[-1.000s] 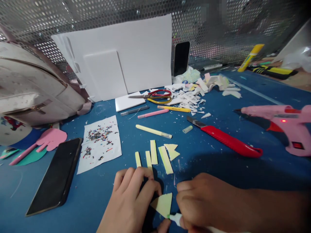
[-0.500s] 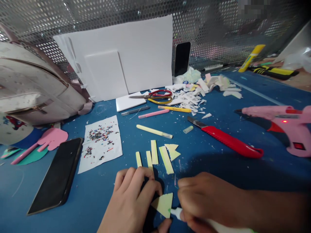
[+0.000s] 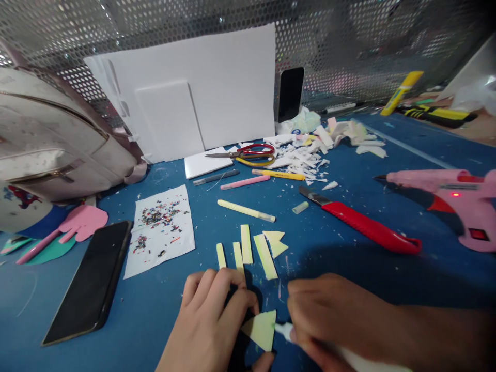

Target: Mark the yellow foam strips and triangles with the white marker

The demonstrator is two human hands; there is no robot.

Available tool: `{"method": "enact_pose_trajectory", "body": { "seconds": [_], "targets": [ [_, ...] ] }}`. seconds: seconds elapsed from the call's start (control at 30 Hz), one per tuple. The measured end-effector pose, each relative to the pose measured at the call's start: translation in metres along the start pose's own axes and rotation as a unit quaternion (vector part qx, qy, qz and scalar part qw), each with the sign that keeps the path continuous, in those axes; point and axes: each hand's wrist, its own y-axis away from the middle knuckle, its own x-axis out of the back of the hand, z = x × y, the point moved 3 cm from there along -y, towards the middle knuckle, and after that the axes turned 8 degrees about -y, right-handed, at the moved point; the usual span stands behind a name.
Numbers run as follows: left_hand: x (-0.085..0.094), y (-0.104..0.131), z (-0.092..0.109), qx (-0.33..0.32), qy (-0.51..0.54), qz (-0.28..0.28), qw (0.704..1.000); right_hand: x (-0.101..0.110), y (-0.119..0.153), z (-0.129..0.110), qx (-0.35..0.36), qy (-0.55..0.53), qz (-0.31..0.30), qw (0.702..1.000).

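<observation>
Blue table [image 3: 170, 310], hand [image 3: 217, 315] curled, touching triangle [image 3: 261, 329]

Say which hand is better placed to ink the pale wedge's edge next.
Right hand, most likely: it grips the marker, tip at the edge of the pale wedge, while the left hand steadies that piece.

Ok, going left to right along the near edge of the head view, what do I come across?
Black phone → left hand → pale yellow wedge, held by the left hand → right hand, gripping a white marker whose tip points toward the wedge.
</observation>
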Motion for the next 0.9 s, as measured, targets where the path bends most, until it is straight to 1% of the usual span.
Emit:
{"method": "enact_pose_trajectory", "body": {
  "seconds": [0.07,0.1,0.2,0.33,0.4,0.47,0.57,0.7,0.83,0.9],
  "targets": [
    [0.0,0.0,0.0,0.0,0.002,0.0,1.0,0.0,0.0,0.001,-0.022,0.021,0.044,0.999],
    [0.0,0.0,0.0,-0.003,0.001,0.0,1.0,-0.001,0.0,0.001,-0.022,0.026,0.053,0.998],
    [0.0,0.0,0.0,-0.007,-0.005,-0.003,1.0,-0.002,0.001,-0.002,-0.001,0.028,0.059,0.998],
    [0.0,0.0,0.0,-0.006,-0.009,-0.01,1.0,0.003,0.002,-0.001,-0.033,0.009,0.064,0.997],
    [0.0,0.0,0.0,-0.007,-0.005,-0.009,1.0,0.005,0.002,-0.002,-0.026,-0.002,0.048,0.998],
    [0.001,0.0,0.0,-0.003,0.001,-0.009,1.0,0.006,0.002,-0.002,-0.023,-0.01,0.046,0.999],
    [0.002,0.0,0.001,0.0,0.003,-0.012,1.0,0.008,0.002,0.0,-0.041,-0.024,0.072,0.996],
    [0.004,-0.001,0.003,0.001,0.021,-0.014,1.0,0.009,0.004,-0.002,-0.024,-0.024,0.088,0.996],
    [0.007,-0.002,0.007,-0.008,0.035,-0.03,0.999,0.014,0.009,-0.003,-0.047,-0.048,0.141,0.988],
    [0.01,-0.003,0.008,-0.008,0.039,-0.04,0.998,0.016,0.011,-0.003,-0.041,-0.068,0.157,0.984]
  ]
}}
